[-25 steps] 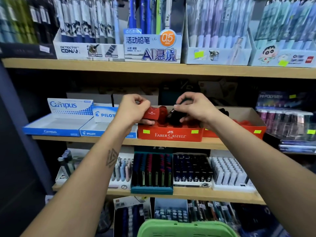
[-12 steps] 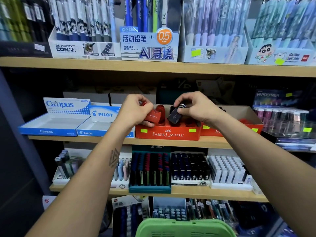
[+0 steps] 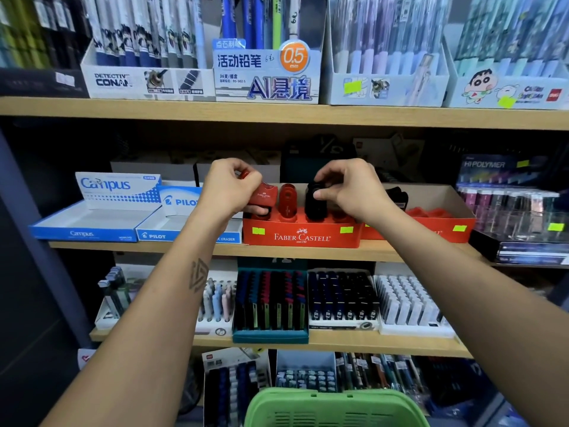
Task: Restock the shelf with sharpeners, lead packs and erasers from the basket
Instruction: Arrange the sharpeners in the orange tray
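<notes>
A red Faber-Castell display tray (image 3: 301, 235) stands on the middle shelf. My left hand (image 3: 229, 188) grips a red sharpener (image 3: 264, 196) at the tray's left end, with another red piece showing above its fingers. A second red sharpener (image 3: 288, 200) stands upright in the tray. My right hand (image 3: 351, 188) pinches a black sharpener (image 3: 314, 201) that stands upright in a slot to the right of it. The green basket (image 3: 335, 408) is at the bottom edge; its contents are out of view.
Open blue Campus (image 3: 92, 223) and Pilot eraser boxes (image 3: 172, 226) sit left of the tray. A second red tray (image 3: 431, 223) is to its right, then clear lead packs (image 3: 508, 211). Pen displays fill the upper shelf (image 3: 277, 114); lead boxes line the lower one.
My right hand has lowered the black sharpener from a tilt into an upright stand in the tray. My left hand still holds the red sharpener at the left end.
</notes>
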Demonstrator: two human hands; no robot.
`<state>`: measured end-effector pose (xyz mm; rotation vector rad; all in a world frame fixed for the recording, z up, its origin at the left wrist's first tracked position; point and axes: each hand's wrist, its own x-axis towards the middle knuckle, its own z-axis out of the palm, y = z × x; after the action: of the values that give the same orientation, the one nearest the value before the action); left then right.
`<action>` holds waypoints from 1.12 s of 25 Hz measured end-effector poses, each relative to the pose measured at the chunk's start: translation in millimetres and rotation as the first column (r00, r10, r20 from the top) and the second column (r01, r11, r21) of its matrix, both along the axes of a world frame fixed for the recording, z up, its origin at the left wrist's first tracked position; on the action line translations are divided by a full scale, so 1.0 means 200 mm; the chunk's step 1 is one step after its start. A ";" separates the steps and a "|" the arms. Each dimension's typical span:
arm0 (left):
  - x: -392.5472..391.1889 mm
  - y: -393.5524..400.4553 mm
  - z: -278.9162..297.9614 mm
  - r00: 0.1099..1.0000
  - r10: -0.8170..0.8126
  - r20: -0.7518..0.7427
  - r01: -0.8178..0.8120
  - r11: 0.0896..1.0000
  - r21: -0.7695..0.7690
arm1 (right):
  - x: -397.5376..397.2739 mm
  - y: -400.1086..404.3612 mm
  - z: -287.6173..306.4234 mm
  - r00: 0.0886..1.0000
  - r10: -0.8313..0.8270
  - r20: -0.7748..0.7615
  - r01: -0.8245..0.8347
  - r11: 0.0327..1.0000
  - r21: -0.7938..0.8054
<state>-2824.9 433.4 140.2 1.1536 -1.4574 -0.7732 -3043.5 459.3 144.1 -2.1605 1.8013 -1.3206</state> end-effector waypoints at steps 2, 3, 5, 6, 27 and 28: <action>-0.01 -0.01 -0.01 1.000 -0.013 -0.013 0.013 1.000 0.011 | 0.01 0.00 -0.01 1.000 -0.001 0.006 0.001 1.000 -0.005; -0.01 -0.01 -0.01 0.999 -0.025 -0.022 0.025 1.000 0.018 | 0.01 -0.01 -0.01 1.000 -0.001 0.003 0.001 1.000 -0.009; -0.02 -0.01 -0.02 0.999 -0.046 -0.030 0.047 0.998 0.034 | 0.02 -0.01 -0.01 1.000 -0.010 -0.005 0.010 1.000 -0.012; -0.02 -0.01 -0.02 0.998 -0.051 -0.038 0.053 0.998 0.042 | 0.02 -0.01 -0.01 1.000 -0.021 -0.005 0.021 1.000 -0.010; -0.13 0.09 -0.01 0.928 -0.188 -0.322 0.251 0.954 0.166 | 0.04 -0.01 -0.05 0.984 -0.067 -0.164 0.056 0.996 -0.072; -0.15 0.10 -0.01 0.926 -0.202 -0.320 0.263 0.951 0.161 | 0.06 0.00 -0.05 0.996 -0.012 -0.092 0.003 0.995 -0.096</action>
<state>-2854.4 453.3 137.9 0.9668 -1.2930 -1.2322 -3032.3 460.2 135.1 -2.3021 1.8162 -1.3569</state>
